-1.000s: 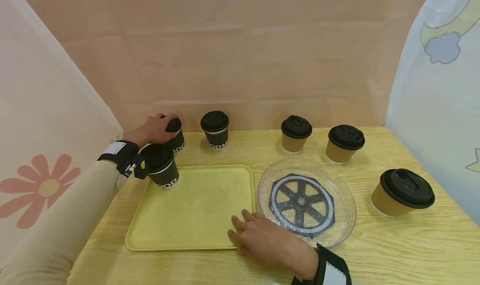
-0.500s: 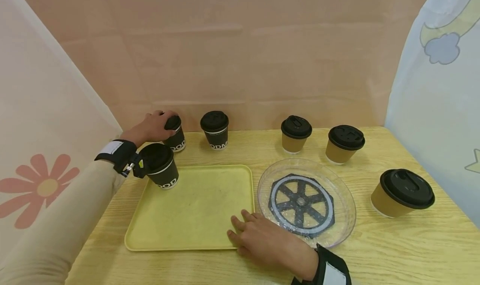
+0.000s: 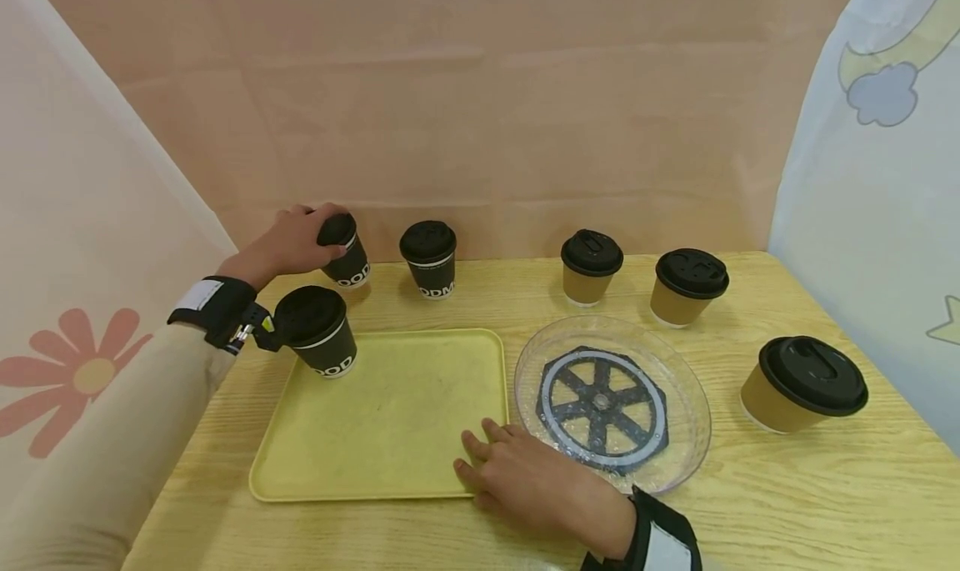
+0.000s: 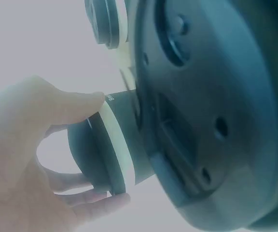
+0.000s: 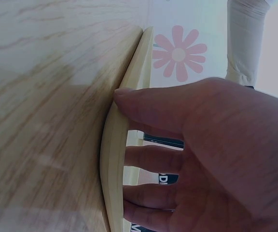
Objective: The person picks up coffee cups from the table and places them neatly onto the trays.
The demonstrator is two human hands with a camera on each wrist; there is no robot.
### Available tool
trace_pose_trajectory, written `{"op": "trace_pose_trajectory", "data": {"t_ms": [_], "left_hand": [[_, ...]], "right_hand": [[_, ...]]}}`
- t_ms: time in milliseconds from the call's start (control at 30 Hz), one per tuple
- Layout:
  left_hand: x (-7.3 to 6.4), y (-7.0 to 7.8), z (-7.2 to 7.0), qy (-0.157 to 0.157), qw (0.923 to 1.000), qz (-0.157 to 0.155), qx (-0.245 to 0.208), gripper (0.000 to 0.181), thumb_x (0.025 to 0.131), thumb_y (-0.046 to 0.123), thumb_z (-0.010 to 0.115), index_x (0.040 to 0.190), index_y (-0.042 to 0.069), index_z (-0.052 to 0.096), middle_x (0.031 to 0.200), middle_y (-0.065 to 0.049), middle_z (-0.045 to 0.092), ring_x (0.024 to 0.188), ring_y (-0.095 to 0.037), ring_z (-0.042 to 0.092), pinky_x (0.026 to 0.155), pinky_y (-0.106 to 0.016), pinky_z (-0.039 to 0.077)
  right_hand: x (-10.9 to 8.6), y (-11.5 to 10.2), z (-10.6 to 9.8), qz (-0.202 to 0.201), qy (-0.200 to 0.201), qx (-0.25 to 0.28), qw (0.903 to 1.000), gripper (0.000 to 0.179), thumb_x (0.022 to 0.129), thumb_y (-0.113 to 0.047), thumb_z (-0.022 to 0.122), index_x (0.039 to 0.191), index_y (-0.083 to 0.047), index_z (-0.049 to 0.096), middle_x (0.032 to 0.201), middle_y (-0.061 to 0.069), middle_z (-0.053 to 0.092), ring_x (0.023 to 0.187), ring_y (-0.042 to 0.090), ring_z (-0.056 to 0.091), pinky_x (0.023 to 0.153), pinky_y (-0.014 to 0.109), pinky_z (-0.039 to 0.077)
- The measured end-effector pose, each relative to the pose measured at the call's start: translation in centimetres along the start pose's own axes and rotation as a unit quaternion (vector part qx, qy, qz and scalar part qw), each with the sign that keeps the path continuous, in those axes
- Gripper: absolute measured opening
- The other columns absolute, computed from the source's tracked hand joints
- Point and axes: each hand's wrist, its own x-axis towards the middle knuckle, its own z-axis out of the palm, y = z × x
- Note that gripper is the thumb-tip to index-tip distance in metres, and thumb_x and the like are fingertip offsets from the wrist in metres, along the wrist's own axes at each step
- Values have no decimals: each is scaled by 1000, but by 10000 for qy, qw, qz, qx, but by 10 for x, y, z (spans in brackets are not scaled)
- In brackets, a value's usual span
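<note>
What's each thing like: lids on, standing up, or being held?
Yellow rectangular tray: lying flat, rim gripped by right hand.
Held black paper cup: lidded, gripped by left hand.
Large black paper cup: lidded, upright on the tray.
Other black paper cup: lidded, upright.
Leftmost brown paper cup: lidded, upright.
Middle brown paper cup: lidded, upright.
Rightmost brown paper cup: lidded, upright.
Clear round plastic dish: uncovered.

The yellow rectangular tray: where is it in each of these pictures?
Head: yellow rectangular tray, lower half, mostly left of centre.
Left wrist: cannot be made out.
Right wrist: its edge, left of centre, touched by the right hand.
Shared landmark, head and right wrist: pink flower print.
</note>
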Motion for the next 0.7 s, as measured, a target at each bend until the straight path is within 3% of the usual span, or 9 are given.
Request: {"op": "trace_pose_trajectory", "data": {"t_ms": [300,467,700], "left_hand": [[-8,7,-5,243,9996,105,109,62,94,27,58,148,11,32,136,-42,31,114,-57,43,90,-65,43],[-14,15,-7,251,9996,109,51,62,95,28,56,150,14,31,137,-39,31,112,-49,45,90,-62,44],[-20,25,-11,444,9988,146,138,63,95,30,54,152,18,30,145,-38,25,115,-51,44,89,-62,44]], "right_hand": [[0,0,0,30,-43,89,9999,39,97,-36,57,135,-26,59,143,5,54,130,33,53,101,42,48],[0,-1,0,24,-22,52,10000,39,97,-36,57,134,-27,59,143,5,54,129,33,53,100,42,48],[-1,-2,0,57,-86,137,9999,40,97,-37,57,135,-27,58,144,6,53,131,34,52,101,43,48]]}}
